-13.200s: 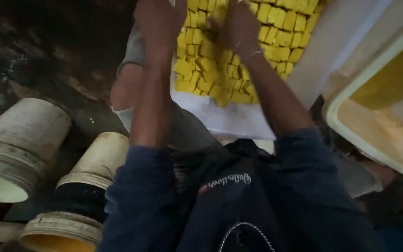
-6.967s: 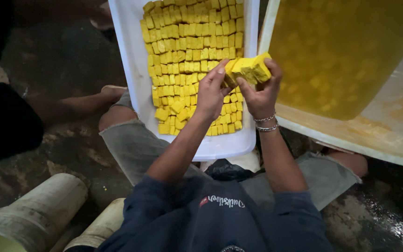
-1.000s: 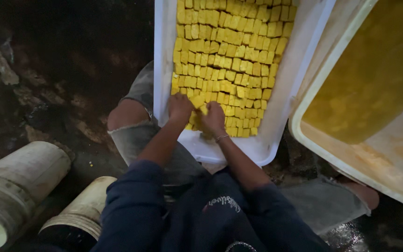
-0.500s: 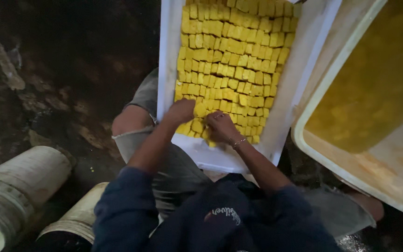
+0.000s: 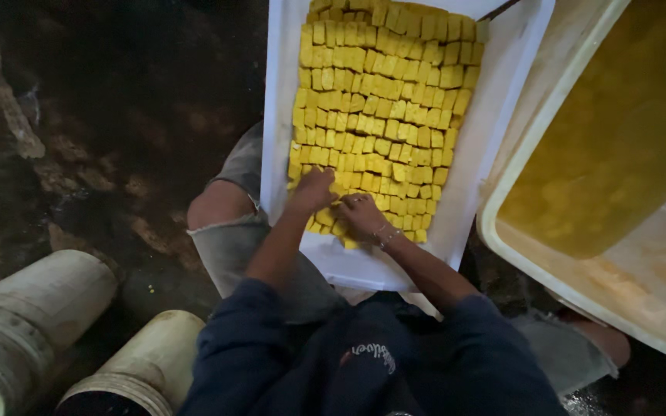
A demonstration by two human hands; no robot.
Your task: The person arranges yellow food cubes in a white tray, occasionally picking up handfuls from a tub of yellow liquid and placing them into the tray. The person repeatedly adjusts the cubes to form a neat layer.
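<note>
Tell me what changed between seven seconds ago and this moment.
Then both hands were raised over the white tray, holding a stack of yellow blocks. Now that stack is no longer held up: the left hand and right hand lie low on the yellow blocks at the near end of the rows. The tray, the tub of yellow liquid beside it and the buckets stayed put.

— How's the light?
— Dim overall. The white tray (image 5: 495, 146) and yellow blocks (image 5: 383, 108) catch the brightest light; the floor (image 5: 117, 115) at left sinks into near-black shadow.
— Sharpness?
— Soft, slightly blurred, with grainy dark areas; no glare.
</note>
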